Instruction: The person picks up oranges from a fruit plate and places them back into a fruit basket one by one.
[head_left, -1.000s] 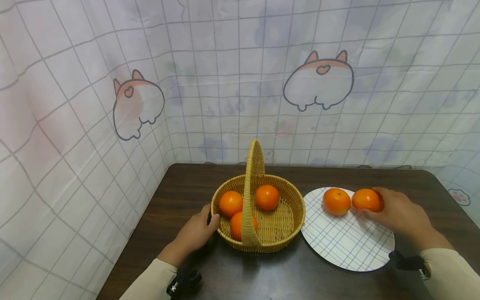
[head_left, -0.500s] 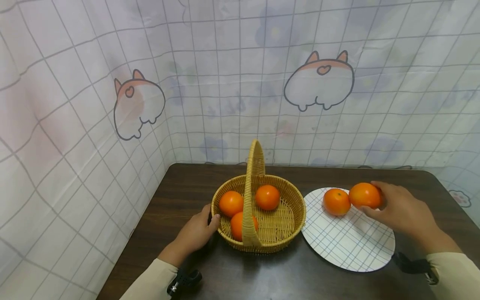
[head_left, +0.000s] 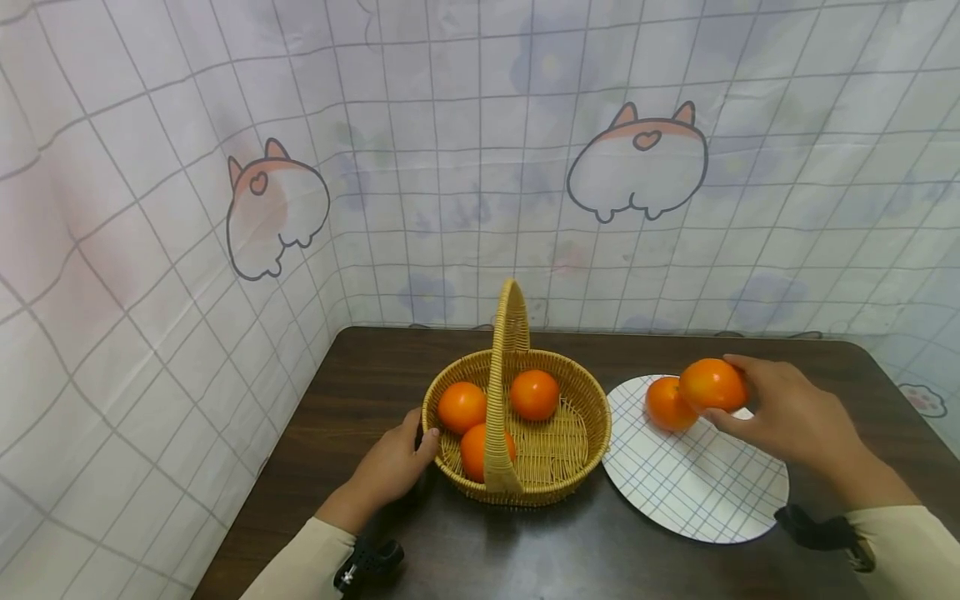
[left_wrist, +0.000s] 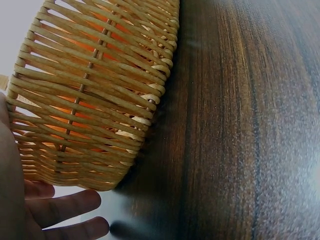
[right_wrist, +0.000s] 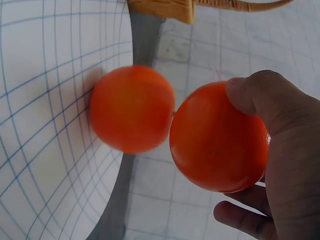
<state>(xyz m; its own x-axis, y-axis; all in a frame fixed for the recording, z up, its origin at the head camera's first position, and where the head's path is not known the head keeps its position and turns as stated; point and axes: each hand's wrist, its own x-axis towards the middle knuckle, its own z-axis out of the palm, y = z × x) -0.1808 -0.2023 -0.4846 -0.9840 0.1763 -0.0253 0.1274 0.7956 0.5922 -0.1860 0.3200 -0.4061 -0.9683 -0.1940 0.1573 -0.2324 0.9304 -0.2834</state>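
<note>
The orange fruit (head_left: 712, 384) was up in the air, just above the far edge of the plate (head_left: 697, 492). The right hand (head_left: 795, 421) held it, w/ thumb and fingers curled round it from the side. In the right wrist view the thumb (right_wrist: 250, 92) pressed on top of the fruit and the other fingers (right_wrist: 240, 217) came under it.

A 2nd orange fruit (head_left: 663, 404) sat on the plate, right by the held one, a bit nearer the basket (head_left: 517, 487). From the head view the held fruit covered part of it. The plate was white w/ thin blue lines in squares, and it lay just right of the basket, nearly touching.

The basket was woven, tan, w/ a tall handle (head_left: 510, 333) over the middle. 3 orange fruits lay inside it: one at the left (head_left: 461, 407), one at the back (head_left: 534, 394), one at the front (head_left: 474, 450) partly behind the handle.

The left hand (head_left: 390, 467) rested against the basket's left side, fingers loose and a bit apart, thumb by the rim. The left wrist view showed the fingers (left_wrist: 65, 207) lying under the basket wall, not squeezing.

All of it sat on a dark wood table (head_left: 375, 383). Behind the basket hung a white squared cloth (head_left: 450, 167) w/ cartoon animals.
</note>
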